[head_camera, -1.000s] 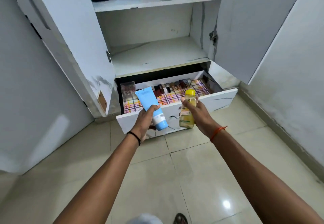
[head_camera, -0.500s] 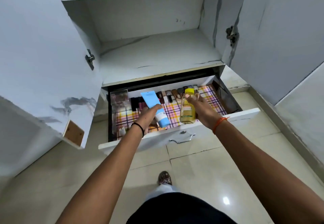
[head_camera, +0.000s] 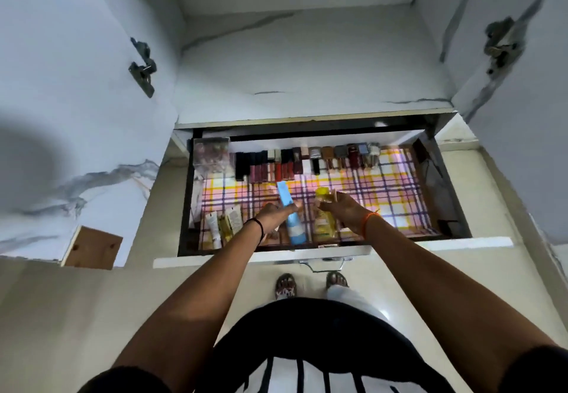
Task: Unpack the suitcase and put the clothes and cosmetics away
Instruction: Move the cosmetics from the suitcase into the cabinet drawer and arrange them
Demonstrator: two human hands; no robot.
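Note:
My left hand (head_camera: 274,216) grips a blue tube (head_camera: 290,215) with a white-banded cap end, held low inside the open drawer (head_camera: 264,256) near its front edge. Beside it, my right hand (head_camera: 344,209) holds a yellow bottle (head_camera: 322,222) by its yellow cap end, just to the right of the tube and over the front of the drawer. The drawer floor is lined with a pink, yellow and purple checked sheet (head_camera: 384,189).
A row of lipsticks and small bottles (head_camera: 310,159) stands along the drawer's back, with a clear box (head_camera: 211,156) at the back left. Small tubes (head_camera: 224,226) lie at the front left. Both cupboard doors (head_camera: 76,116) stand open over a bare shelf (head_camera: 307,69). My feet are below the drawer handle (head_camera: 325,265).
I have stepped closer and leaned over the drawer. Both hands have lowered the blue tube and the yellow bottle from above the drawer front down into its front part.

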